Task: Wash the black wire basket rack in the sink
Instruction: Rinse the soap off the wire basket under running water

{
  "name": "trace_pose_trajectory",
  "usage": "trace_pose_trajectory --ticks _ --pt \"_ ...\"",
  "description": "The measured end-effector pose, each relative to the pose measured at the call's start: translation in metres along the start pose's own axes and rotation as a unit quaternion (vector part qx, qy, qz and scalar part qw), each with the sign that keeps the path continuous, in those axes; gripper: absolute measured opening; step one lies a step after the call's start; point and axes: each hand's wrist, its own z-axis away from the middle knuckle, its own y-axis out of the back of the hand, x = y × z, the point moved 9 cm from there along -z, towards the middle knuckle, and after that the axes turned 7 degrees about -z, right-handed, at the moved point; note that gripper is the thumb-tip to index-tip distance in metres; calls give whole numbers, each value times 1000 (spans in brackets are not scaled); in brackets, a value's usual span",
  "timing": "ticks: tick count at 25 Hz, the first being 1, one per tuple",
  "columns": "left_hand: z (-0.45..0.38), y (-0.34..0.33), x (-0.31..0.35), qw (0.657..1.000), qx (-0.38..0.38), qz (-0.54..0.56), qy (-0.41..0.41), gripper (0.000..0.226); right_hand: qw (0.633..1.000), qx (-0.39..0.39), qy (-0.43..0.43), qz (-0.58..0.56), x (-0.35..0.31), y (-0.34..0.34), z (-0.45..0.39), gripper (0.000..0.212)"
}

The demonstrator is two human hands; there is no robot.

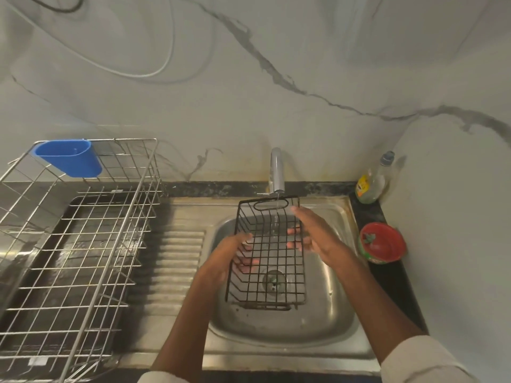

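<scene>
**Basket under the tap, held at both long sides**

The black wire basket rack (266,252) is up off the floor of the sink (326,308), tipped so its far end with the oval handle slot sits just under the tap (276,172). A thin stream of water (275,217) runs down through the mesh into the bowl, above the drain (273,280).

My left hand (229,252) holds the left long side, fingers curled in under the wires — I can see the fingertips through the grid. My right hand (312,230) holds the right long side, thumb along the top rim, fingers hooked through to the inside.

I judge it light and stiff: thin coated wire, open all round, nothing to flex or spill. Wet, the coating is likely slick, so a pinch on one wire could slip; hooking the fingers through the grid seems the surer hold. The rim wire and the handle slot look like the firmest places to grip when turning it. Water passes straight through, so each face probably needs its own turn under the stream.

Off to my left stands a silver dish rack (83,244) with a blue cup (69,161) hung on it. To my right, on the dark ledge, are a soap bottle (372,183) and a red tub (383,243).
</scene>
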Motion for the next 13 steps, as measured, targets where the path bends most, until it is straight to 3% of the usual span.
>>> trace_pose_trajectory --ticks 4,6,9,13 --pt "-19 7 4 998 26 17 -45 27 999 -33 26 28 -12 -14 0 67" --pt "-26 -11 15 997 17 23 -77 34 999 -25 39 5 -15 -2 6 61" --pt "-38 -42 29 993 7 -18 -119 47 998 2 64 -1 -14 25 20 77" --pt "-47 -79 64 985 -8 -91 -144 42 987 94 117 60 -6 58 40 100"
